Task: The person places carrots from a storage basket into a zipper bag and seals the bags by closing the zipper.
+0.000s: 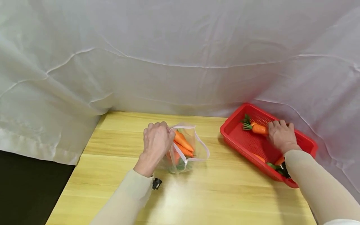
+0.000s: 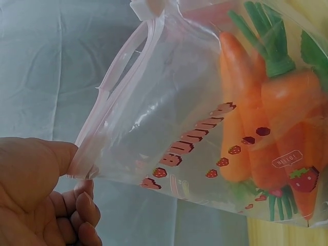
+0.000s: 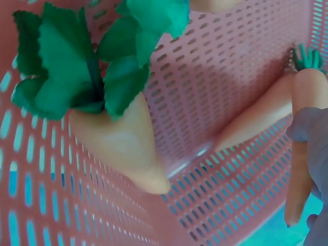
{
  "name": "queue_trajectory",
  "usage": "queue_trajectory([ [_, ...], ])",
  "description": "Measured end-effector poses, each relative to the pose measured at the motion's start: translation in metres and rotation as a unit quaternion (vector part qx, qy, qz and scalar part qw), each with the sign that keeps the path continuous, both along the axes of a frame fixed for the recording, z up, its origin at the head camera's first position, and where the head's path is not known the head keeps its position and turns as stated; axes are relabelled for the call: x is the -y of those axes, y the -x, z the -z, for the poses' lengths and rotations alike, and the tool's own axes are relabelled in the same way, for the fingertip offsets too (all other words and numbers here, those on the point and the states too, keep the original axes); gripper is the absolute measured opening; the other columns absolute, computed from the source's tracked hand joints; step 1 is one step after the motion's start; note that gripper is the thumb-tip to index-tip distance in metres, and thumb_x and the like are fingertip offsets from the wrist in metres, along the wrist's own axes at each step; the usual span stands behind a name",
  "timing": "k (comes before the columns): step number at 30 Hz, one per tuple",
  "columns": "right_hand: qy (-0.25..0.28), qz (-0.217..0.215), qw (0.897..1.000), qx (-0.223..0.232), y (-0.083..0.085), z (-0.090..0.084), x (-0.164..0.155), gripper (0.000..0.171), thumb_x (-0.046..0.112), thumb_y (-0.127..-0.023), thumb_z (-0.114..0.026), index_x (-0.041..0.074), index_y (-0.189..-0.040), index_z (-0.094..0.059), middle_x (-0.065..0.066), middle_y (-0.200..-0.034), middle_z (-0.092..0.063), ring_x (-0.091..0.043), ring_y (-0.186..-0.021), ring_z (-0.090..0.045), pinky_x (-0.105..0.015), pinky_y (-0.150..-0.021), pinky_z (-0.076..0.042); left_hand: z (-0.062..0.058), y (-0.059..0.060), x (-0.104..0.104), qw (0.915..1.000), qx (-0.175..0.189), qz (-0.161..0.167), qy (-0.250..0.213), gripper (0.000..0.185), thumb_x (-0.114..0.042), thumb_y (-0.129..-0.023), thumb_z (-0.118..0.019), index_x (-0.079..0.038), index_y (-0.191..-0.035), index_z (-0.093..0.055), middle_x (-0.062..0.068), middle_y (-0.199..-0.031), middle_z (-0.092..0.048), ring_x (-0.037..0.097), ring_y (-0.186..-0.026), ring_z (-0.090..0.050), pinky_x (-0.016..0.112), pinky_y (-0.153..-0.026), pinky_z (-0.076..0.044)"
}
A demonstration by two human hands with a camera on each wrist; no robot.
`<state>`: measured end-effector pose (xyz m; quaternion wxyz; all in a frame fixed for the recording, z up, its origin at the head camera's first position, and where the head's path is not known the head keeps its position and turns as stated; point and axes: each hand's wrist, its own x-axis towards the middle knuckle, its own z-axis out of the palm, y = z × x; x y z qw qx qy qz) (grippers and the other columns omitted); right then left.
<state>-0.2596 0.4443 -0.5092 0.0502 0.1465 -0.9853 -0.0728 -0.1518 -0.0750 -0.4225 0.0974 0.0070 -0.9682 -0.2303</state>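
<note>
Wooden table (image 1: 112, 184) | left grip (image 1: 157, 140): pinching bag (image 2: 133, 128) | right grip (image 1: 282, 135): clamped on carrot (image 1: 260, 129), long axis crosswise, green top (image 1: 247, 126) leftward

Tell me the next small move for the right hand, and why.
Probably lift the gripped carrot out of the red basket toward the bag: the right hand holds it, the left hand pinches the bag's edge, its mouth stands open, and other carrots lie inside.

The table (image 1: 225, 193) (wood-grained) bears a bag (image 1: 201, 146) and basket (image 1: 245, 151).
</note>
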Motion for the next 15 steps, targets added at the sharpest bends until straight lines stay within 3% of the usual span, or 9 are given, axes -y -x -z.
queue_trajectory([
  [7,-0.019,-0.022,0.999,-0.027,-0.002,-0.021,0.005,0.021,0.013,-0.091,-0.065,-0.001,-0.096,-0.052,-0.021,-0.098,-0.057,-0.047,-0.103,-0.047,-0.064,-0.083,-0.033,-0.002,0.006,0.002,0.9999,-0.013,0.004,-0.003,0.021,-0.016,-0.093,-0.056,-0.013,-0.071,-0.053,0.004,-0.069,-0.052,0.029,-0.071,-0.047,0.037,-0.068,-0.035],
  [15,-0.001,-0.055,0.995,-0.082,-0.016,-0.043,0.022,0.027,0.014,-0.085,-0.073,0.001,-0.093,-0.051,-0.019,-0.092,-0.055,-0.046,-0.099,-0.047,-0.064,-0.084,-0.034,0.0,0.008,0.0,0.9999,-0.005,0.0,-0.015,0.022,-0.016,-0.093,-0.057,-0.014,-0.072,-0.053,0.004,-0.069,-0.052,0.029,-0.072,-0.047,0.037,-0.069,-0.034],
])
